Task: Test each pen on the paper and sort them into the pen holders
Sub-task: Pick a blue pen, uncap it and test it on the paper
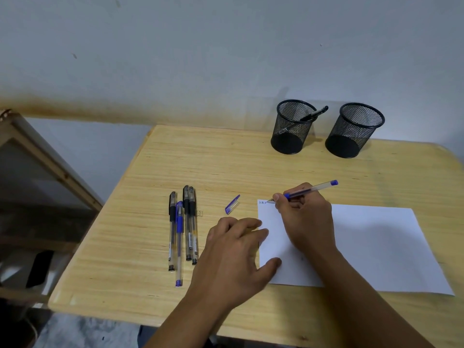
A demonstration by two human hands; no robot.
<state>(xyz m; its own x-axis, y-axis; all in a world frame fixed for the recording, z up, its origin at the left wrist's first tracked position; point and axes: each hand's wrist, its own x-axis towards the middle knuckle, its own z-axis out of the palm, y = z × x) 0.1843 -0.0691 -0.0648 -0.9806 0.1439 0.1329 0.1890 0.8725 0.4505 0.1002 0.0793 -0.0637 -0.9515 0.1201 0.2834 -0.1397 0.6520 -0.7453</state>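
My right hand (305, 217) grips an uncapped blue pen (316, 187), its tip touching the top left corner of the white paper (376, 244), where small blue marks show. My left hand (236, 254) lies flat with fingers spread on the paper's left edge. The pen's blue cap (232, 204) lies on the table left of the paper. Several capped pens (183, 229), black and blue, lie side by side further left. Two black mesh pen holders stand at the back: the left holder (292, 126) has a black pen in it, the right holder (355, 130) looks empty.
The wooden table (150, 197) stands against a pale wall. A wooden frame (47, 169) leans at the left, beyond the table's edge, with dark clutter on the floor below it.
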